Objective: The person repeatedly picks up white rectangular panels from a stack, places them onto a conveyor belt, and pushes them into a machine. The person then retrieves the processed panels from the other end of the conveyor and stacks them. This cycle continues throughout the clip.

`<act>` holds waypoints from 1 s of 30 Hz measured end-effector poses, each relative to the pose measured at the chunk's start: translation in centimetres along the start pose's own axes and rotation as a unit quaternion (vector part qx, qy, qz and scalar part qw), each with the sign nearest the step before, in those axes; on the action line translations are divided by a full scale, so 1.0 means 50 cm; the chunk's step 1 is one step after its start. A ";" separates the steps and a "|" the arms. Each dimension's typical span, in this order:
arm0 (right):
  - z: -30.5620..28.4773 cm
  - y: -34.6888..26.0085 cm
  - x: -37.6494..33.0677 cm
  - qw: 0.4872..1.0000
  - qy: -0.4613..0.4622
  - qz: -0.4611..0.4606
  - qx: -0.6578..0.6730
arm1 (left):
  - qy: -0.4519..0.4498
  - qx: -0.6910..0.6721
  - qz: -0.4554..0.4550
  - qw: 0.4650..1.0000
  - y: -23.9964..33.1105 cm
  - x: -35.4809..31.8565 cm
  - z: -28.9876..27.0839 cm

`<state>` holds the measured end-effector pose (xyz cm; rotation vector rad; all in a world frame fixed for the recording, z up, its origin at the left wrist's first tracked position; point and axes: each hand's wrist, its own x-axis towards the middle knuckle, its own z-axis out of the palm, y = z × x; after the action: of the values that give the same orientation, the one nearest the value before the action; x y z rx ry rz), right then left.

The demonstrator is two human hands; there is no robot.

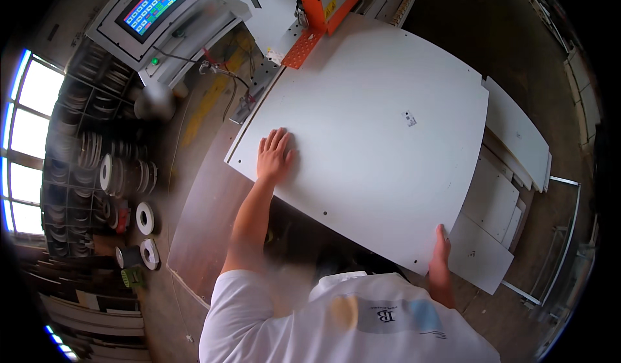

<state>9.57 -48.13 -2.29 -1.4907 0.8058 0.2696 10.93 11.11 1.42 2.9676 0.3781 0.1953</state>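
A large white panel (pixel 362 123) lies in front of me, with small dark holes near its edges and a little printed label on top. My left hand (pixel 274 157) rests flat on its near left part, fingers stretched out and holding nothing. At the near right corner, my right hand (pixel 440 252) grips the panel's edge; some of its fingers are hidden by the board. The panel's far left edge meets a machine with an orange perforated guard (pixel 303 48).
A control screen (pixel 152 7) stands at the far left. Shelves of edge-band rolls (pixel 90 149) line the left side, with white rolls (pixel 145 218) on the floor. More white boards (pixel 485 195) are stacked at the right beside a metal frame (pixel 568 233).
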 end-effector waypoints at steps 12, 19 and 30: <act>0.057 -0.128 0.169 0.999 0.037 0.005 -0.007 | 0.015 0.003 0.008 1.000 0.063 0.213 0.058; 0.104 -0.222 0.279 0.996 0.047 0.027 -0.069 | 0.068 0.006 0.058 0.996 0.048 0.336 0.129; -0.031 -0.180 0.284 0.981 0.194 -0.024 0.001 | 0.118 -0.081 0.220 0.965 0.139 0.500 0.138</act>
<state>24.89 -55.00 -3.97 -1.5821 1.0760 -0.0628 37.61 10.03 -1.49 2.8259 -0.2713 0.6008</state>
